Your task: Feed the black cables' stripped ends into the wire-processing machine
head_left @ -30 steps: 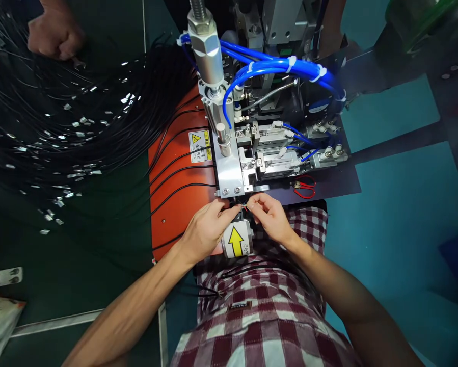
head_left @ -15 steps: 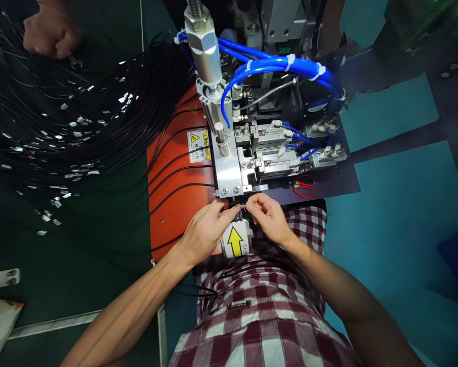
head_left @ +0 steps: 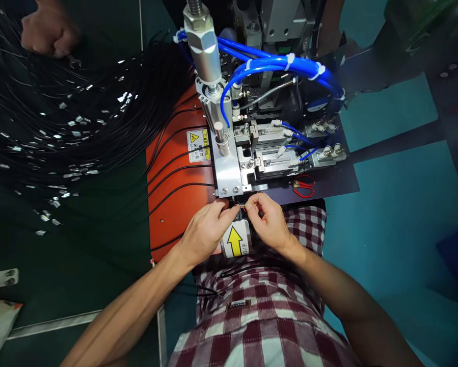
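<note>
Thin coloured wires (head_left: 242,206), one of them red, show between my fingertips at the near end of the machine. My left hand (head_left: 208,228) is closed, its thumb and forefinger pinching at the left of the wires. From the right, my right hand (head_left: 267,219) pinches the wire ends with thumb and forefinger. Just above both hands stands the silver clamp block (head_left: 229,176) of the machine. Below them sits a white housing with a yellow arrow (head_left: 235,240). Several black cables (head_left: 183,186) run over the orange plate (head_left: 167,209) into the block.
Blue air hoses (head_left: 274,63) arch over the machine. Red-handled snips (head_left: 303,186) lie on the dark plate at right. A large bundle of black cables with shiny ends (head_left: 99,112) spreads at left. Another person's hand (head_left: 49,31) rests above it.
Both hands stay at nearly the same spot, still pinching the wires. My right fingers have shifted very slightly; the view has moved a little.
</note>
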A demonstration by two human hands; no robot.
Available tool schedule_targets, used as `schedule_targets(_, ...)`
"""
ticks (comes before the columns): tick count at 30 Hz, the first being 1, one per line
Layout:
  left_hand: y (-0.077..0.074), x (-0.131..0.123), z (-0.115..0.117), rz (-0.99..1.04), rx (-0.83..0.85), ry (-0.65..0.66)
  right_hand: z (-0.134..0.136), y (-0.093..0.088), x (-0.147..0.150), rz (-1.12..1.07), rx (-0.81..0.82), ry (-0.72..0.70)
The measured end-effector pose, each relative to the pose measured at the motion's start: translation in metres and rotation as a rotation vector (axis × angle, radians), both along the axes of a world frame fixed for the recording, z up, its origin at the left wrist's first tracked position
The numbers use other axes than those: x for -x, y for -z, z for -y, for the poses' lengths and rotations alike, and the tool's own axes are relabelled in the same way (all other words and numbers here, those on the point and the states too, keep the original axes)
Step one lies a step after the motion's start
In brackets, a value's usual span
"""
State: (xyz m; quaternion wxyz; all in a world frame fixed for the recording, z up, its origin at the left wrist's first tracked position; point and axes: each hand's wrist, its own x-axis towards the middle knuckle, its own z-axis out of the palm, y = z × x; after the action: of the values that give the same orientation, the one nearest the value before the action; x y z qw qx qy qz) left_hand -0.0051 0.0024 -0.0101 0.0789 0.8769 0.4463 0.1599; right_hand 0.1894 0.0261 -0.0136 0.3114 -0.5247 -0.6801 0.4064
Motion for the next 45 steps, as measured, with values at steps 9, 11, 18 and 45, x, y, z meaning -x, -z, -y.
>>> schedule_targets(9,-0.002,0.0,0.0,0.025,-0.007,0.007,-0.002,0.002,-0.001,-0.044,0.158,0.01)
schedule_targets(11,-0.003,0.0,0.0,0.048,0.015,0.016,-0.003,0.003,-0.001,-0.098,0.225,0.01)
schedule_targets(18,-0.003,0.002,0.001,0.049,0.066,0.004,-0.004,0.005,-0.003,-0.165,0.292,0.001)
schedule_targets(45,-0.008,-0.007,0.0,0.087,0.054,-0.102,-0.001,-0.003,-0.004,-0.07,0.134,0.105)
